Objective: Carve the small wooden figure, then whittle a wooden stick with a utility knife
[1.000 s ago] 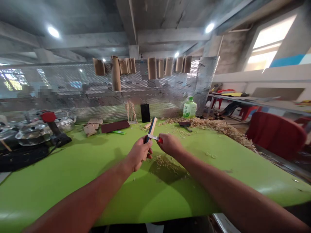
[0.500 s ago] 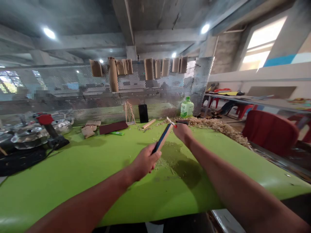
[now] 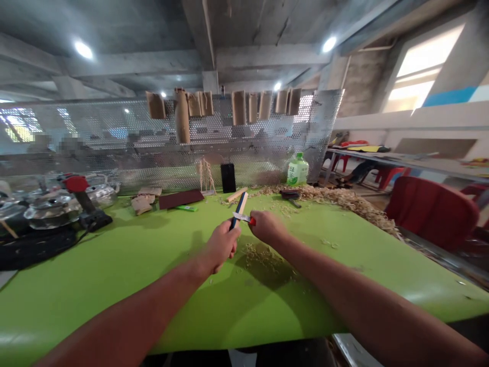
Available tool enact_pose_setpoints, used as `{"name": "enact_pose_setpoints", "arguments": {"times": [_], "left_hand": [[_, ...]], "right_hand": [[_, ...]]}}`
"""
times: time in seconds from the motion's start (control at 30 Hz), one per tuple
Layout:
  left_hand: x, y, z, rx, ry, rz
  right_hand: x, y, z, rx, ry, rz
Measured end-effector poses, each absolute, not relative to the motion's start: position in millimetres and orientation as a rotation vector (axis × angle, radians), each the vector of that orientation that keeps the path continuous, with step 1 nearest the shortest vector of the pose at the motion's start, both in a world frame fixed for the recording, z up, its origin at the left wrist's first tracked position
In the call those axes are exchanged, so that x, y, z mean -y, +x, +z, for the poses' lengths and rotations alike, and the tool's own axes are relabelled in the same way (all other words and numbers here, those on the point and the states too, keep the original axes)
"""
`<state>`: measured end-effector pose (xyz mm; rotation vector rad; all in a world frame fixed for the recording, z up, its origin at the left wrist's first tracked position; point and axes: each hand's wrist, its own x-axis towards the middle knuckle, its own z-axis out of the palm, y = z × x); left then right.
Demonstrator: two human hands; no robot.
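Observation:
My left hand is closed around the lower end of a wooden strip, which points up and away from me and has one dark blue face. My right hand grips the red handle of a knife. The knife's pale blade lies across the strip, a little above my left fingers. Whether the edge bites into the wood is too small to make out. Below both hands, curled wood shavings lie scattered on the green tabletop.
A cordless drill and metal kettles stand at left. Behind my hands are a dark red sheet, a black phone and another wooden stick. A green bottle stands by the shavings heap; a red chair is at right.
The knife has moved from the strip's far tip down along it toward my left hand. My right hand has come nearer, and the strip has shifted slightly left and stands steeper.

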<state>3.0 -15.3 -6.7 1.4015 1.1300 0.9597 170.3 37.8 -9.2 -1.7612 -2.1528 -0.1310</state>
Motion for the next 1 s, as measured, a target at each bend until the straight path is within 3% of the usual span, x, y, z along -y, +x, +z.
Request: {"name": "enact_pose_setpoints", "arguments": {"times": [0.33, 0.67, 1.0], "left_hand": [[32, 9, 5, -0.925, 1.473, 0.873], [11, 2, -4, -1.117, 1.391, 0.866], [18, 4, 2, -0.981, 1.457, 0.91]], "right_hand": [[-87, 251, 8, 1.664, -2.108, 0.103], [-53, 188, -8, 2.01, -1.655, -0.05], [-106, 265, 21, 1.639, -2.072, 0.008]]}}
